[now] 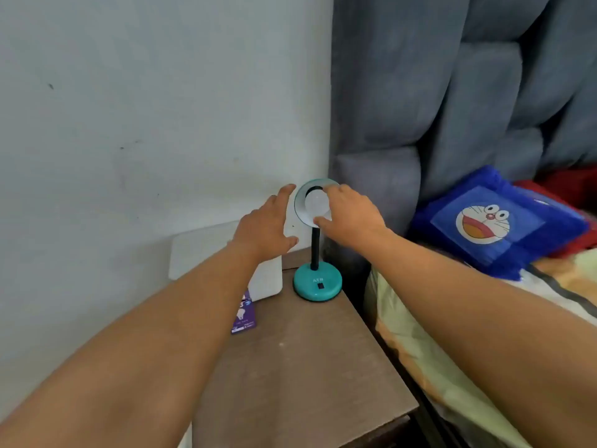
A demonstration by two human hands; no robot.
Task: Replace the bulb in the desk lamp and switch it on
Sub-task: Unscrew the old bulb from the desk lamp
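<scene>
The right hand (350,218) has its fingers curled onto the white bulb (317,203), which sits in the black socket inside the round teal shade (302,197) of the desk lamp (317,279) on the bedside table (307,357); the left hand (265,227), fingers spread and holding nothing, hovers just beside the shade rim. Judging from this, the bulb is being turned in the socket, though whether it is the old 1 coming out or the new 1 going in cannot be told. The bulb is unlit, so switching on remains. A purple bulb box (244,315) lies near the glossy plastic base; the tabletop is matte brown laminate, the lamp neck a black flexible stalk
</scene>
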